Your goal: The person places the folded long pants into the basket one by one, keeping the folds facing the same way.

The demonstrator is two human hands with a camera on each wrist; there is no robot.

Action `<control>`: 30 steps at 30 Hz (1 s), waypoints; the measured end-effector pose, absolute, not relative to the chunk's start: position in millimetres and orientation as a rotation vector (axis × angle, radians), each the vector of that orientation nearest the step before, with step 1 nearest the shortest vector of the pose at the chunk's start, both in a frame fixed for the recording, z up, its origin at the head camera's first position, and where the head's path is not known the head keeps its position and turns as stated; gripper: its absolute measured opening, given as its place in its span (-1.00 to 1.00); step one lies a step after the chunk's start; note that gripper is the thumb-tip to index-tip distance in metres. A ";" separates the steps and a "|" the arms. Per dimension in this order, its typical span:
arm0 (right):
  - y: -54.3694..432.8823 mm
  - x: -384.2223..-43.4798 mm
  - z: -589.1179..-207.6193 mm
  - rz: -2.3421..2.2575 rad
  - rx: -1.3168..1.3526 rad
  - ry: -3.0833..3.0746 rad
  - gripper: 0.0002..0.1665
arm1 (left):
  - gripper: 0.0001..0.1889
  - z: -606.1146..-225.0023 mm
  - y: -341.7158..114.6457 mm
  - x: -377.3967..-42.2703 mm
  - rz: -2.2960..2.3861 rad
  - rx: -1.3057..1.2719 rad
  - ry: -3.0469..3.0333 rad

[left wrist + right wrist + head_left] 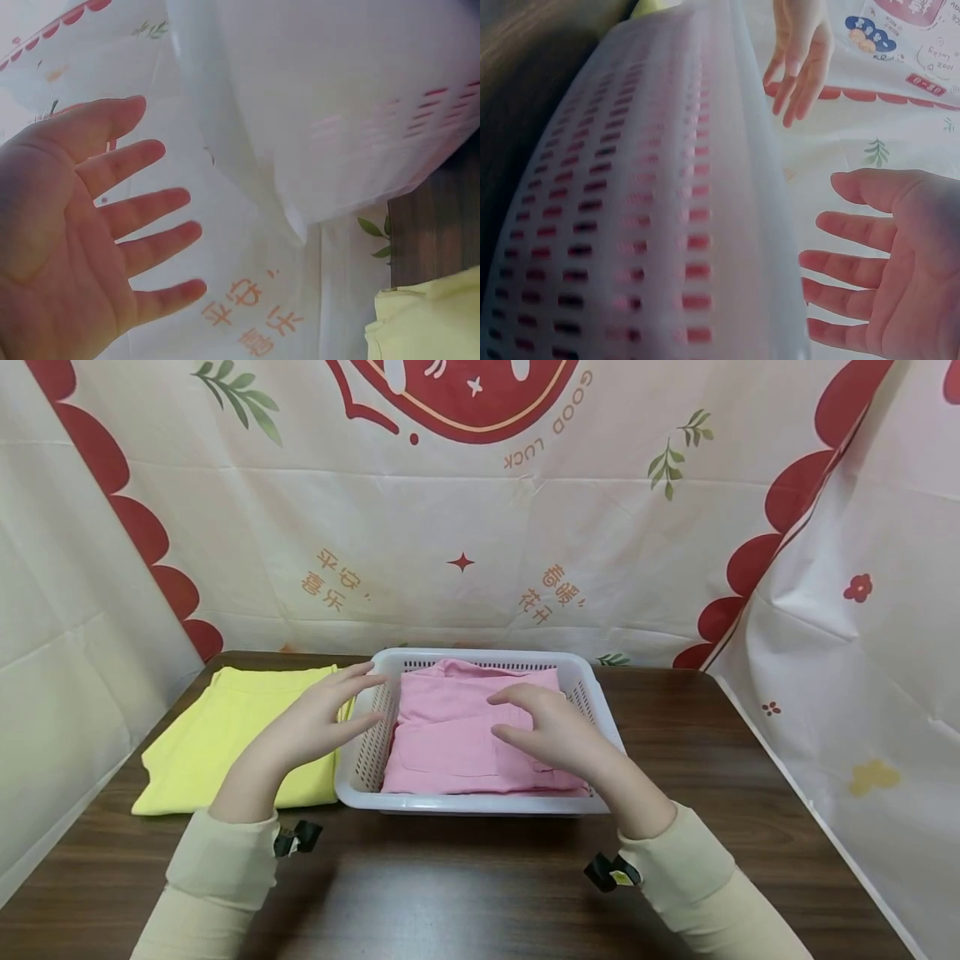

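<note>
Folded pink cloth [450, 739], which looks like a garment, lies inside a white perforated plastic basket [480, 803]. My left hand [318, 714] hovers over the basket's left rim, its fingers spread and holding nothing. Above the right part of the pink cloth is my right hand [551, 727], fingers extended and apart, with nothing in its grasp. In the left wrist view the palm of the left hand [82, 225] shows, away from the basket wall [337, 112]. The right wrist view has the right hand [885, 262] beside the basket rim [761, 187], its fingers loosely spread.
A folded yellow cloth [225, 735] lies on the dark wooden table [450, 885], left of the basket and against it. Behind the table hangs a printed white curtain [420, 527], with more of it down both sides.
</note>
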State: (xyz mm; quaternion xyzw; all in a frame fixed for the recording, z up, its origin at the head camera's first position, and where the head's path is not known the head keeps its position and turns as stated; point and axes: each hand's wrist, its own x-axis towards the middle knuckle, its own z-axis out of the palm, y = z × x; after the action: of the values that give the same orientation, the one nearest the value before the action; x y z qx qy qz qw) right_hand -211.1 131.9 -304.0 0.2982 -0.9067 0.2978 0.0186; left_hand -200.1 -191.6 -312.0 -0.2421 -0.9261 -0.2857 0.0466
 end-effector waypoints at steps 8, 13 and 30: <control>113.9 -206.7 -309.4 1.028 0.873 -2.759 -0.43 | -0.40 -321.1 -208.8 -198.4 -0.859 -0.576 -2.779; 100.3 -205.7 -315.8 1.144 0.807 -2.684 -0.41 | -0.38 -324.6 -221.1 -197.3 -0.939 -0.457 -2.719; 56.8 -192.4 -332.2 1.588 0.731 -2.410 -0.69 | -0.39 -335.6 -261.5 -194.5 -1.112 -0.166 -2.536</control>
State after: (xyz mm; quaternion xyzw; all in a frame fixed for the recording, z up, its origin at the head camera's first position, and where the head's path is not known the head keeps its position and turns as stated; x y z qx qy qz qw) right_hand -192.4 56.8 -332.2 0.2446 -0.8067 0.5317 0.0821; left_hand -194.5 -261.5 -335.6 -0.0588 -0.8988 -0.3941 0.1826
